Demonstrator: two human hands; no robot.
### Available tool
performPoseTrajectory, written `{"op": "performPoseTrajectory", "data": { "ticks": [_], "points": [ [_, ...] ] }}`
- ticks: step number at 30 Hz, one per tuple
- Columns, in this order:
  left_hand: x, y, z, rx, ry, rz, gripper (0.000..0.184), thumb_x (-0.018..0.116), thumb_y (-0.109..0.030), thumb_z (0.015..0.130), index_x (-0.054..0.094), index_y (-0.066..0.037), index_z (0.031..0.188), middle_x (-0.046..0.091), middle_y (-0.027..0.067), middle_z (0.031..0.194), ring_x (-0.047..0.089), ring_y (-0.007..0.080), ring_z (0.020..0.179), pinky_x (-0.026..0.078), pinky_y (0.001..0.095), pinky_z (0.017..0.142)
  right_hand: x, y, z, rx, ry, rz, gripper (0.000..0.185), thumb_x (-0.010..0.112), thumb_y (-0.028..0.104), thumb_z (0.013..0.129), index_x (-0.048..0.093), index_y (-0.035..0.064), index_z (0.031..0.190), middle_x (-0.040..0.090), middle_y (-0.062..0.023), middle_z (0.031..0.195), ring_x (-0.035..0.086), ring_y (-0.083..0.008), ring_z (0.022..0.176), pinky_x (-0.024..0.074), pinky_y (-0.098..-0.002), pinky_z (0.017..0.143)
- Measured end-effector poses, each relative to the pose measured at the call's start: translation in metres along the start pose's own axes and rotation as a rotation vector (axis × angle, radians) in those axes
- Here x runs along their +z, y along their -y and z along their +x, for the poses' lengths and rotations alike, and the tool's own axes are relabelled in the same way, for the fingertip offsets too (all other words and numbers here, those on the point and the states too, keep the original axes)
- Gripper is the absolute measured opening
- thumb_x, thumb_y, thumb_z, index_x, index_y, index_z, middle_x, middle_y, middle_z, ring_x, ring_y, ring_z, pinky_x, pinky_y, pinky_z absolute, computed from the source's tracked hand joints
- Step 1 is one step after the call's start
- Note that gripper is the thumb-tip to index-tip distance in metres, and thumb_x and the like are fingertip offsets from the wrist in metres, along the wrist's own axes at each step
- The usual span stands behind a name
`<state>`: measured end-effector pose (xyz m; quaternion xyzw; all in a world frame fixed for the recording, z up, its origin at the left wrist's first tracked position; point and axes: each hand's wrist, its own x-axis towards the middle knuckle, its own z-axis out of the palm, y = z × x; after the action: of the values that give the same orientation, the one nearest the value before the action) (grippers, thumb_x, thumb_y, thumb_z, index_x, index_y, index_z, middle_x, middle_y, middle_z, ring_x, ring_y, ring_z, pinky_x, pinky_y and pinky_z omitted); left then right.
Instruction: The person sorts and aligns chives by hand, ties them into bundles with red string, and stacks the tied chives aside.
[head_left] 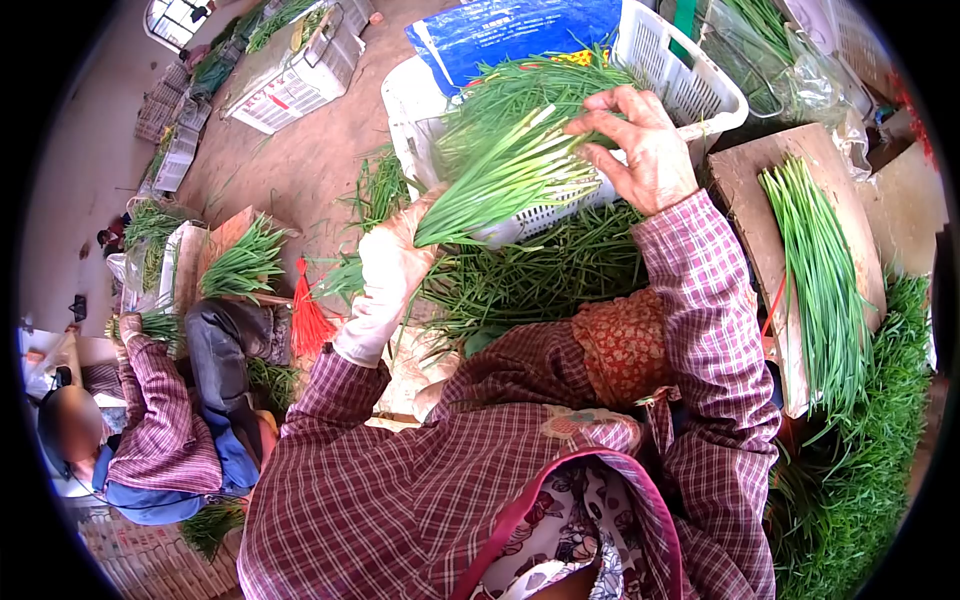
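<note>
My left hand (395, 262), in a pale glove, is closed round the green leaves of a bunch of garlic chives (505, 185). The bunch slants up to the right, its whitish stem ends fanned out. At those ends my bare right hand (640, 145) has its thumb and curled fingers on some of the stalks. Behind the bunch stands a white plastic basket (685, 75) with more chives in it. Loose chives (550, 270) lie in a heap below, in front of my lap.
A wooden board (735, 170) at my right bears a neat chive bundle (820, 270). A blue printed sack (520, 35) lies over the basket. Red ties (308, 315) hang at my left. Another person (165, 430) sits further left, a hand on chives. White crates (295, 85) stand behind.
</note>
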<state>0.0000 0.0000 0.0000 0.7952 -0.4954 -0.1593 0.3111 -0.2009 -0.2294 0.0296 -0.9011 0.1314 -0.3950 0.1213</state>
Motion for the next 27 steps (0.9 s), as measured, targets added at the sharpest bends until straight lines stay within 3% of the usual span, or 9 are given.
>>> {"op": "performPoseTrajectory", "data": {
  "ticks": [2, 7, 11, 13, 15, 18, 19, 23, 27],
  "points": [
    [0.006, 0.009, 0.003, 0.159, -0.083, -0.427, 0.049, 0.061, 0.0, 0.076, 0.056, -0.012, 0.123, 0.063, 0.0087, 0.113, 0.062, 0.0171, 0.102, 0.048, 0.0228, 0.085, 0.004, -0.002, 0.0, -0.094, 0.026, -0.034, 0.012, 0.067, 0.02, 0.074, 0.066, 0.0154, 0.085, 0.056, -0.0005, 0.098, 0.054, -0.0228, 0.096, 0.0448, -0.0391, 0.081],
    [0.003, 0.013, 0.005, 0.104, -0.17, -0.106, 0.048, 0.061, 0.001, 0.075, 0.057, -0.011, 0.121, 0.065, 0.0079, 0.11, 0.063, 0.0132, 0.097, 0.049, 0.024, 0.082, 0.001, -0.018, -0.002, -0.028, -0.1, -0.248, 0.007, 0.065, 0.023, 0.077, 0.065, 0.0162, 0.081, 0.056, 0.0002, 0.081, 0.056, -0.0199, 0.084, 0.0453, -0.0378, 0.075],
    [0.0, 0.014, -0.003, 0.055, -0.184, -0.118, 0.048, 0.06, 0.004, 0.076, 0.055, -0.007, 0.123, 0.067, 0.0068, 0.1, 0.062, 0.0104, 0.088, 0.049, 0.0222, 0.078, -0.009, -0.052, -0.028, 0.318, -0.056, -0.386, 0.009, 0.062, 0.026, 0.081, 0.062, 0.0173, 0.082, 0.058, -0.0013, 0.081, 0.06, -0.0227, 0.079, 0.0492, -0.0404, 0.071],
    [-0.001, 0.025, -0.002, 0.002, -0.192, -0.275, 0.043, 0.058, 0.006, 0.078, 0.056, -0.004, 0.12, 0.067, 0.006, 0.095, 0.061, 0.0108, 0.081, 0.049, 0.0223, 0.073, -0.01, -0.082, -0.048, 0.496, 0.014, -0.518, 0.008, 0.06, 0.024, 0.083, 0.062, 0.0163, 0.085, 0.061, -0.0046, 0.086, 0.062, -0.0269, 0.081, 0.0499, -0.0407, 0.067],
    [-0.007, 0.034, 0.0, -0.048, -0.204, -0.438, 0.039, 0.056, 0.008, 0.079, 0.057, -0.002, 0.116, 0.067, 0.0052, 0.089, 0.06, 0.0113, 0.074, 0.05, 0.0224, 0.069, -0.02, -0.098, -0.062, 0.713, 0.267, -0.621, 0.012, 0.061, 0.027, 0.082, 0.063, 0.0198, 0.092, 0.064, -0.0054, 0.091, 0.064, -0.0269, 0.084, 0.0506, -0.0414, 0.068],
    [-0.017, 0.046, 0.001, -0.1, -0.242, -0.597, 0.023, 0.054, 0.007, 0.083, 0.06, -0.002, 0.103, 0.065, 0.0038, 0.077, 0.054, 0.0082, 0.057, 0.043, 0.0217, 0.049, -0.023, -0.103, -0.076, 0.817, 0.586, -0.726, 0.017, 0.063, 0.033, 0.08, 0.067, 0.0243, 0.095, 0.068, -0.0077, 0.091, 0.066, -0.0276, 0.082, 0.0522, -0.0409, 0.07],
    [-0.019, 0.045, 0.001, -0.1, -0.247, -0.594, 0.023, 0.054, 0.007, 0.083, 0.06, -0.002, 0.103, 0.065, 0.0038, 0.077, 0.054, 0.0082, 0.057, 0.043, 0.0217, 0.049, -0.024, -0.092, -0.076, 0.813, 0.585, -0.723, 0.017, 0.063, 0.033, 0.08, 0.067, 0.0243, 0.095, 0.068, -0.0077, 0.091, 0.066, -0.0276, 0.082, 0.0522, -0.0409, 0.07],
    [-0.022, 0.029, 0.002, -0.245, -0.207, -0.495, 0.022, 0.053, 0.006, 0.08, 0.061, -0.006, 0.097, 0.062, 0.0019, 0.066, 0.051, 0.0051, 0.05, 0.036, 0.0181, 0.042, -0.008, -0.044, -0.056, 0.523, 0.255, -0.285, 0.021, 0.061, 0.04, 0.081, 0.07, 0.022, 0.088, 0.069, -0.0056, 0.08, 0.067, -0.0257, 0.072, 0.0523, -0.0387, 0.063],
    [-0.013, 0.013, 0.004, -0.206, -0.197, -0.521, 0.022, 0.052, 0.008, 0.078, 0.063, -0.006, 0.092, 0.061, 0.0007, 0.063, 0.052, 0.0047, 0.05, 0.035, 0.0176, 0.04, 0.016, 0.008, -0.022, 0.514, 0.17, 0.407, 0.037, 0.057, 0.046, 0.085, 0.07, 0.0115, 0.087, 0.067, -0.0084, 0.067, 0.064, -0.0214, 0.058, 0.0499, -0.0345, 0.057]
  ]
}}
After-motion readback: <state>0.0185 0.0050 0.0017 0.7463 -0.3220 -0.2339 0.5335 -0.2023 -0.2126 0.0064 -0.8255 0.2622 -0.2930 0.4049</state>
